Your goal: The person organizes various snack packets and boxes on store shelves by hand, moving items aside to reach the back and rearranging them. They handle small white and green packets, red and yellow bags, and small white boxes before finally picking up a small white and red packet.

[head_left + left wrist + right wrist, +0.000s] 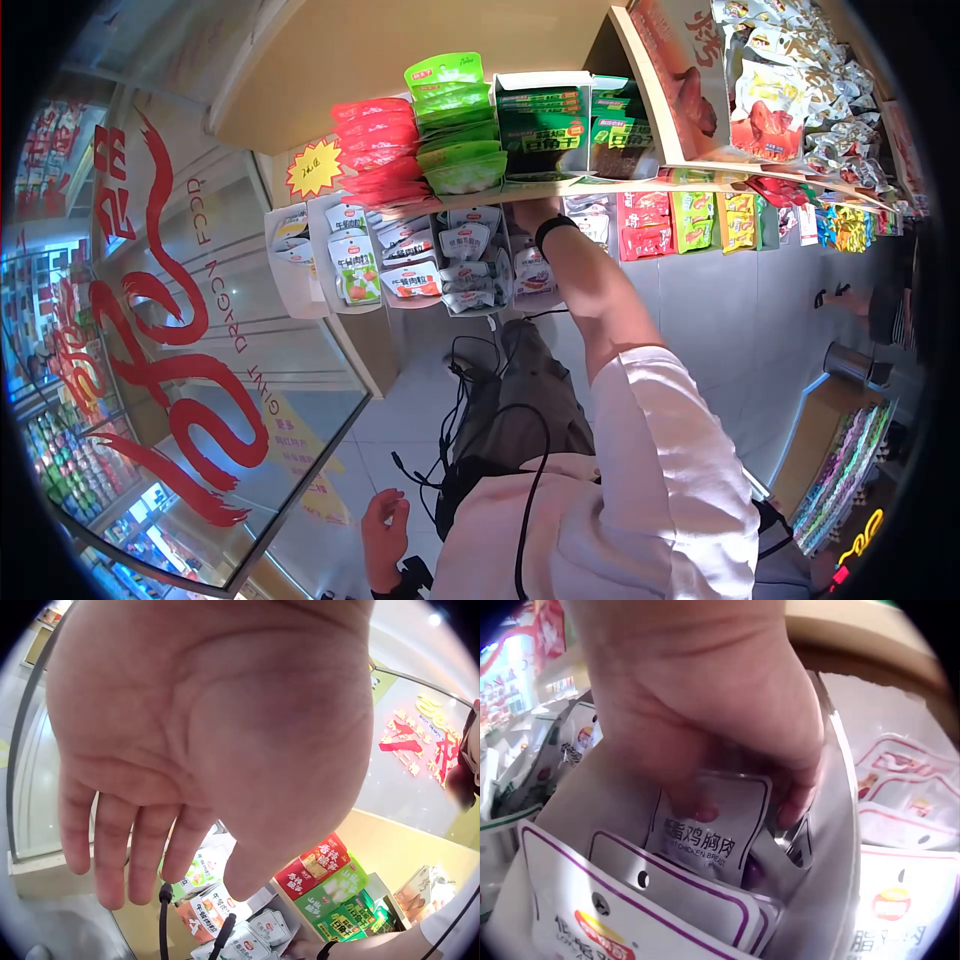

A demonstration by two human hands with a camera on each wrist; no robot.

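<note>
My right hand (705, 712) reaches down into a white display box (836, 795) on the lower shelf. Its thumb lies against the front of a white chicken breast packet (705, 832), and the other fingers go down behind and beside it, partly hidden. More purple-edged packets (667, 892) stand in front in the same box. In the head view, the shelf board above covers most of this hand. My left hand (202, 735) hangs low beside my body, palm showing and fingers loosely straight, with nothing in it.
Red packets (375, 150), green packets (455, 130) and dark green boxes (545, 130) line the upper shelf (500, 192). Neighbouring white boxes hold meat snack packets (410, 280). A glass panel (230, 330) stands at left. Black cables (460, 400) hang before my legs.
</note>
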